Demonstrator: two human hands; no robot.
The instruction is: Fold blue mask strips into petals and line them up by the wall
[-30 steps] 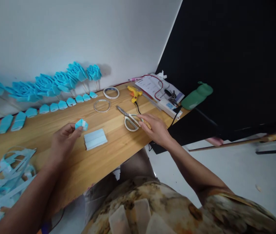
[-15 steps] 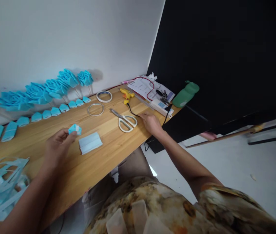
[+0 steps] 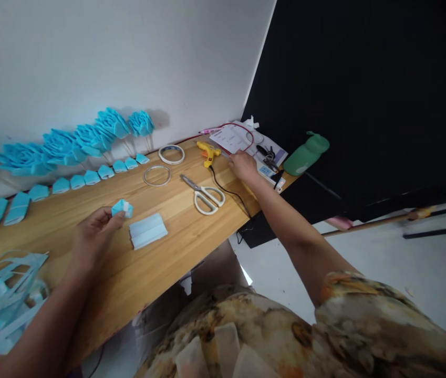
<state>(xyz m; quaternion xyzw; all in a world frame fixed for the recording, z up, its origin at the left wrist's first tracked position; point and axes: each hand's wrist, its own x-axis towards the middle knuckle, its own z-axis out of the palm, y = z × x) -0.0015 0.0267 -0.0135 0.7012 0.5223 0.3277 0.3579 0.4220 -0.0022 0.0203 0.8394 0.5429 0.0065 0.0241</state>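
Observation:
Between thumb and fingers, my left hand (image 3: 95, 231) pinches a small folded blue petal (image 3: 122, 208) with a white patch on it, held above the table. A flat, creased pale-blue fabric piece (image 3: 148, 231) lies just to its right. My right hand (image 3: 243, 165) is at the table's back right, fingers closed and pointing down over a thin translucent strip beside the power strip (image 3: 265, 170). What those fingertips hold, if anything, is hidden. Left of that hand lies a yellow glue gun (image 3: 209, 153) with a black cord. White-handled scissors (image 3: 204, 195) lie open nearer me.
Blue fabric roses (image 3: 59, 148) on stems lean along the wall, with a row of folded petals (image 3: 92, 177) before them. Tape rolls (image 3: 171, 154), papers (image 3: 228, 137), keys (image 3: 268, 155) and a green bottle (image 3: 305, 154) stand around. Pale-blue strips (image 3: 13, 294) pile at left.
My right hand has moved away from me, from the glue gun's cord beside the scissors to the translucent strip near the power strip. My left hand still holds the petal in place.

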